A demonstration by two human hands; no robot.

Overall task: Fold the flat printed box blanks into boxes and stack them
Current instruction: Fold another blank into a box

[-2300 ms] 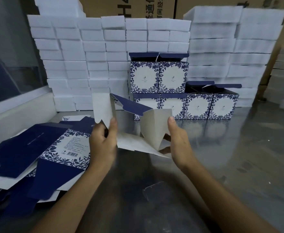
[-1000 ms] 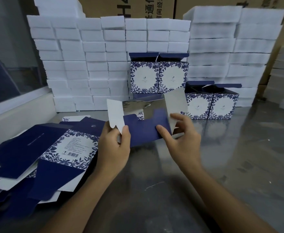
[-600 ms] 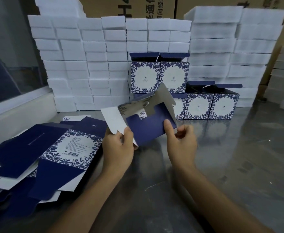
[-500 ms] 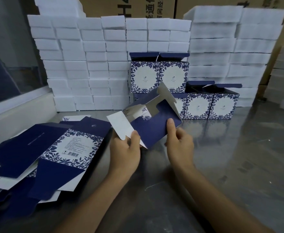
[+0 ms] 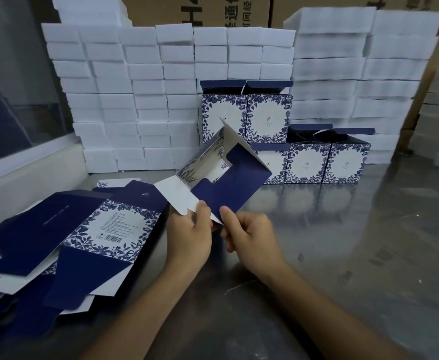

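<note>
Nearest the camera, two bare forearms reach out over a dull, scuffed metal table [image 5: 356,255]. The left hand [image 5: 189,237] pinches the white tab at the lower corner of a half-opened box blank [image 5: 228,183], thumb on top, and the right hand [image 5: 249,237] pinches the same corner from the other side, its thumb pressed on the navy panel. Held by one corner like this, the blank tilts up and away from the person, clear of the table, probably so that its panels can swing free and be squared into a tube. It is thin, stiff card: matt navy and leaf print outside, plain white inside, with notched flaps and rounded tabs. To the left, a loose, slanting heap of flat blanks [image 5: 78,237] lies within easy reach of the left hand, the top one showing a barcode panel framed in blue foliage. Farther back stand the folded boxes [image 5: 309,162], in two tiers, lids up, pushed close together as a stack begun. Behind them rise walls of white foam blocks [image 5: 135,100], soft-edged and slightly uneven, against brown cartons.
</note>
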